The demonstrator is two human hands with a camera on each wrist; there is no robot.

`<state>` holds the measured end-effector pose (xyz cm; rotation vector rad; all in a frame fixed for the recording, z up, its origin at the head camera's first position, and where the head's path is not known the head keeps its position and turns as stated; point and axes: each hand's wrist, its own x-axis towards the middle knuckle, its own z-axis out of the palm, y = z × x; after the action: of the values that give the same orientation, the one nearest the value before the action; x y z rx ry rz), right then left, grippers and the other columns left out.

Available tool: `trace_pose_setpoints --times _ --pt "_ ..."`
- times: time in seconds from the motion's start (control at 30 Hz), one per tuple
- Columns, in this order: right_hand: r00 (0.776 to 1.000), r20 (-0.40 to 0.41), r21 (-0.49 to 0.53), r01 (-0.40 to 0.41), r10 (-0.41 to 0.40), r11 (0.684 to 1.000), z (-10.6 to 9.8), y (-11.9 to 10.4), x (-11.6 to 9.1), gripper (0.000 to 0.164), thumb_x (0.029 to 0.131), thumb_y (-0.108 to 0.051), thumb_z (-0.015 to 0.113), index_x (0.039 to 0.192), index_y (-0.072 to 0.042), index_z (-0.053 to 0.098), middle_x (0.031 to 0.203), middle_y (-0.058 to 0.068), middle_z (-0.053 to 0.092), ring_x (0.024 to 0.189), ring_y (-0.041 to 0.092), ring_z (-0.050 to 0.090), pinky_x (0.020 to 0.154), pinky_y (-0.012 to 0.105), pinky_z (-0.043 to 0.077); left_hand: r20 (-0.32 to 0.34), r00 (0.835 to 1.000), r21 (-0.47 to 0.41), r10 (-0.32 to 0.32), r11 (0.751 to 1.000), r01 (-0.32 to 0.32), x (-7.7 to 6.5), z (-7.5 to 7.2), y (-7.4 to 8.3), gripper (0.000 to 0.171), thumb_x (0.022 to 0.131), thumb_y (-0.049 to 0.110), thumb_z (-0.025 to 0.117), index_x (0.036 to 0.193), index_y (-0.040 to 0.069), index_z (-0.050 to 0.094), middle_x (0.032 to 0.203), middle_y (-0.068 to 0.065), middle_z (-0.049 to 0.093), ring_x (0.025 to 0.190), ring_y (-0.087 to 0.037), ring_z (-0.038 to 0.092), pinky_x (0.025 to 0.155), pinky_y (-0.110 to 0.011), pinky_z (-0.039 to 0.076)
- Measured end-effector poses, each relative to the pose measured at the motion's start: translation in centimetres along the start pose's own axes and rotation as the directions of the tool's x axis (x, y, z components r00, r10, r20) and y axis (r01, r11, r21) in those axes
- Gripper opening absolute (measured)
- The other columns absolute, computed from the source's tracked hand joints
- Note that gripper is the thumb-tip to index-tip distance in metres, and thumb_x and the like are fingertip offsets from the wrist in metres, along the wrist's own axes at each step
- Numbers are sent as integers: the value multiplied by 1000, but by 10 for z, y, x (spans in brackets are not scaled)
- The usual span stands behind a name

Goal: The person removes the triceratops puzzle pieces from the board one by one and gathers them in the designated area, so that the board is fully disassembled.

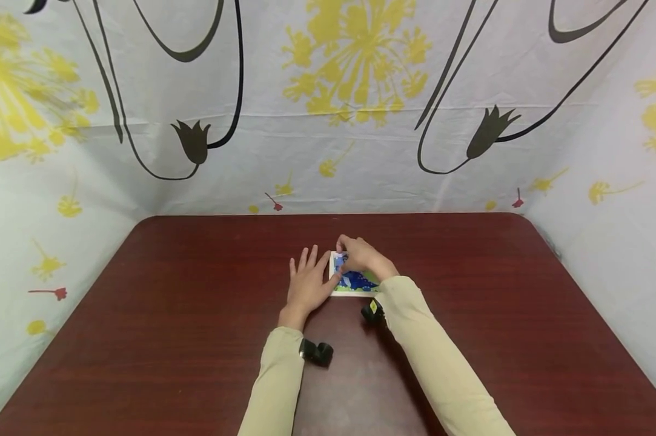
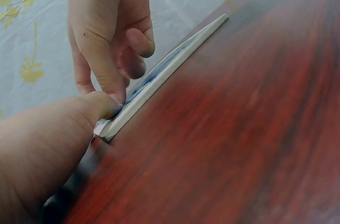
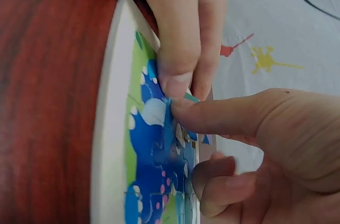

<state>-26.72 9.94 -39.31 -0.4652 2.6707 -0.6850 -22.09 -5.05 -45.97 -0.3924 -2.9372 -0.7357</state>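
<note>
A small picture puzzle (image 1: pixel 355 281) in a white-edged tray lies on the table; blue shapes on green show across its pieces. My left hand (image 1: pixel 307 287) rests at its left side with fingers spread. The left thumb (image 3: pixel 176 83) presses on the tray's edge. From the right, my right hand (image 1: pixel 362 254) reaches over the puzzle's upper left part. Its thumb (image 3: pixel 191 115) touches the pieces right beside the left thumb, and other fingers (image 3: pixel 228 184) are curled above the picture. I cannot tell whether the right hand pinches a piece.
The dark red wooden table (image 1: pixel 197 290) extends around the puzzle. A white cloth (image 1: pixel 328 163) with yellow flowers and dark stems hangs behind it and along both sides. Black wrist cameras (image 1: pixel 317 353) sit at both cuffs, close above the tabletop.
</note>
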Motion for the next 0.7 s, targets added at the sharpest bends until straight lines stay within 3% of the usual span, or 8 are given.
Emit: trace_pose_setpoints --times 0.13,0.27,0.53,0.7 --pt "997 -81 -48 1 -5 999 5 -1 -4 31 80 -10 72 99 -6 48 94 9 45 79 24 44 67 36 37 -26 999 -17 19 1000 -20 -2 -1 1 63 92 51 44 144 15 38 151 -15 23 140 -30 10 107 -57 2" --pt "992 -126 -125 7 -22 992 8 -4 -6 28 80 -12 73 98 -6 52 88 6 49 75 22 47 66 36 39 -7 1000 2 3 1000 -3 -2 0 2 62 92 49 47 144 17 37 151 -13 22 140 -29 9 107 -56 1" --pt "988 -131 -268 46 -83 962 5 -4 -10 29 80 -16 73 104 -7 58 100 7 56 82 22 56 69 38 48 11 1000 33 -7 999 7 1 3 2 62 92 50 47 145 19 36 152 -11 21 140 -28 10 107 -56 4" --pt "978 -147 -319 96 -149 943 6 1 -11 25 82 -14 71 103 -6 60 98 7 59 81 22 59 66 36 50 12 1000 29 -18 999 17 0 1 2 62 92 48 49 145 19 36 152 -10 20 140 -28 10 108 -55 3"
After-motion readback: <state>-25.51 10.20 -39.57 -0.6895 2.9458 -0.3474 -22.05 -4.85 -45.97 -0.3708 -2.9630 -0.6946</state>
